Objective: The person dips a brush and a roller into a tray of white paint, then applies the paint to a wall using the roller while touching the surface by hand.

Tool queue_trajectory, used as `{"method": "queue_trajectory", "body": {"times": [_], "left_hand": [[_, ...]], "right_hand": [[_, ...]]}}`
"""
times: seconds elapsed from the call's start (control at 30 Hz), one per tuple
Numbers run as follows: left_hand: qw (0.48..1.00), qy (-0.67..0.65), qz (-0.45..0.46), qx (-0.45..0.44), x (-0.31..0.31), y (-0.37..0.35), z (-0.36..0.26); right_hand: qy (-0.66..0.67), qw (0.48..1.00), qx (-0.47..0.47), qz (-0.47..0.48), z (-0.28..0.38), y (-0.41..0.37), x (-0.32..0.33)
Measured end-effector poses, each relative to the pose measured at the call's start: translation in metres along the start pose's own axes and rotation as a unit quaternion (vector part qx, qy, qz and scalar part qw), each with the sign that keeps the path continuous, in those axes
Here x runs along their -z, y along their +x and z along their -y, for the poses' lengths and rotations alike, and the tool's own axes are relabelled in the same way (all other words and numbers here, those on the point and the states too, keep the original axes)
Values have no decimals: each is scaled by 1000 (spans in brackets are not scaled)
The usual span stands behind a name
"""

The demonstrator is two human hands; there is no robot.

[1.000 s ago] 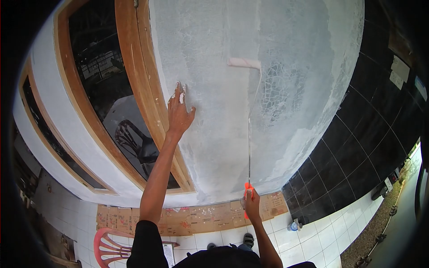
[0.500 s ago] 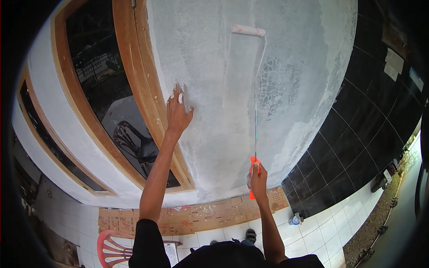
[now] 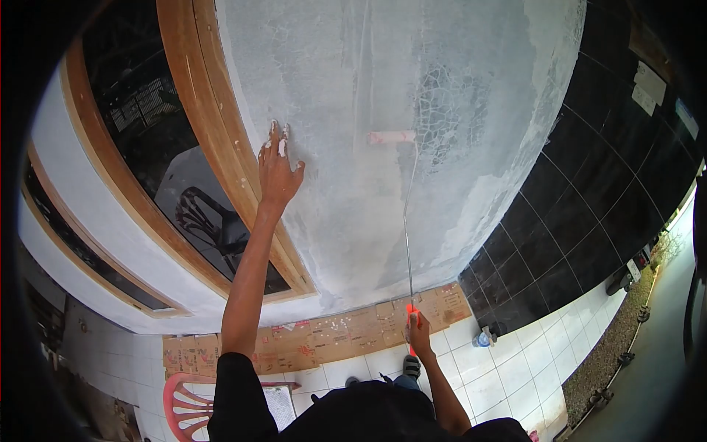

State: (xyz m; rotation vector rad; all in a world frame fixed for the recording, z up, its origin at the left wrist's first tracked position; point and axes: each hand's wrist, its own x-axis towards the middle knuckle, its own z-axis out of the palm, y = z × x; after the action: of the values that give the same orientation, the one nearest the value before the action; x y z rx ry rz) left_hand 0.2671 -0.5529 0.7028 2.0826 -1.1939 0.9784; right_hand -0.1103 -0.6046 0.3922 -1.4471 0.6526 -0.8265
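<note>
My right hand is closed around the orange handle of a paint roller. A long thin metal rod runs up from the handle to the pale roller sleeve, which lies against the grey-white wall. Beside the sleeve, to its upper right, a patch of wall shows a web of cracks. My left hand rests on the wall near the wooden window frame, its fingers spread and their tips smeared with white paint. Nothing is in that hand.
Flattened cardboard with white spatters covers the floor along the wall. A red plastic chair stands at lower left. Black tiles cover the wall on the right. A small clear blue-tinged container sits on the white floor tiles.
The roller has travelled down the wall, and my right hand has dropped with its handle. My left hand keeps its place on the wall, while the view has shifted slightly.
</note>
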Motion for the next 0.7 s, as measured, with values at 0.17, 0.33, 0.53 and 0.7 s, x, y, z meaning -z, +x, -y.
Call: {"method": "queue_trajectory", "body": {"times": [0.17, 0.33, 0.53, 0.7], "left_hand": [[1000, 5, -10, -8, 0, 0, 1], [1000, 12, -7, -7, 1, -1, 1], [1000, 22, -11, -6, -1, 1, 0], [999, 27, -21, -9, -4, 0, 0]], "right_hand": [[-39, 989, -144, 10, -67, -61, 39], [-127, 989, -69, -12, -51, -44, 40], [-40, 998, 50, -22, 104, 50, -14], [13, 998, 55, -9, 155, 82, -34]]}}
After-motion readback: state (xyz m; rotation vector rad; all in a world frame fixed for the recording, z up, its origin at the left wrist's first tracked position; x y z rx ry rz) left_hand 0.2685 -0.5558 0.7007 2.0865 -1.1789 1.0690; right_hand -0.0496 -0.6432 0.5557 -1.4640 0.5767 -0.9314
